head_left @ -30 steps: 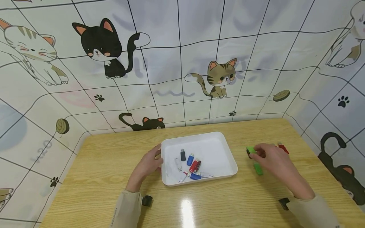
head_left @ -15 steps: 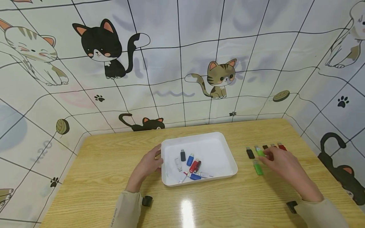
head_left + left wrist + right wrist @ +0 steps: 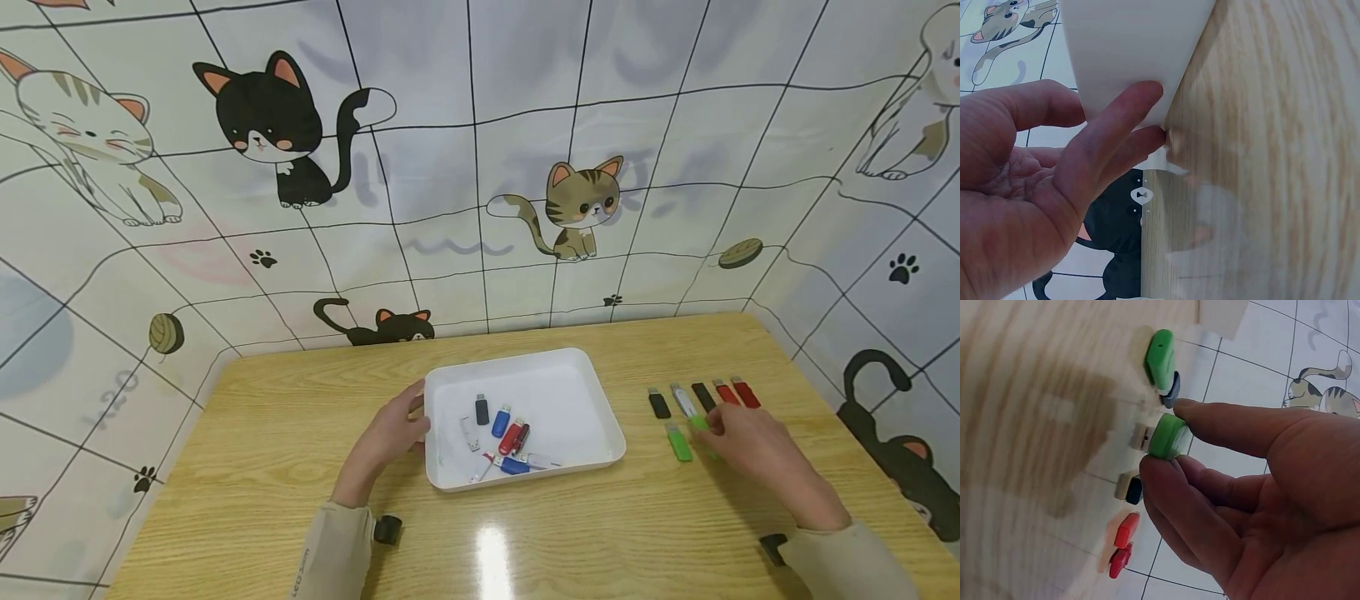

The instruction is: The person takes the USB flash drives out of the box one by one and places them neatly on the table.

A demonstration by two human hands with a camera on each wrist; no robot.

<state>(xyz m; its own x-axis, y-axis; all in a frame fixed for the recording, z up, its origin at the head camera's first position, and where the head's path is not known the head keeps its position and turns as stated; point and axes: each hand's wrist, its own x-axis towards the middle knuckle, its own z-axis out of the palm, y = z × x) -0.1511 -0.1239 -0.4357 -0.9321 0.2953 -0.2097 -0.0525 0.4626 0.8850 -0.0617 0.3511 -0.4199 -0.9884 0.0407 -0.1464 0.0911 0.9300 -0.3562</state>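
Observation:
My right hand (image 3: 746, 433) pinches a green USB stick (image 3: 1166, 436) between thumb and fingertips, over the right side of the table. A silver part (image 3: 684, 402) shows just beyond the green in the head view. Beside it lie another green USB stick (image 3: 678, 443), a black one (image 3: 659, 404), a second black one (image 3: 703, 397) and two red USB sticks (image 3: 745, 392) in a row. My left hand (image 3: 388, 429) holds the left side of a white tray (image 3: 581, 400), fingers bent against its outer wall and edge in the left wrist view.
Inside the tray lie several USB sticks, among them a black one (image 3: 482, 409), a blue one (image 3: 500, 421), a red one (image 3: 511, 437) and a clear one (image 3: 469, 433). The wooden table (image 3: 300, 433) is backed by a cat-patterned cloth (image 3: 442, 183).
My right hand has moved right from beside the left black USB stick, then slightly toward me with the green stick. The row's black and red sticks came into view. My left hand and the tray stayed put.

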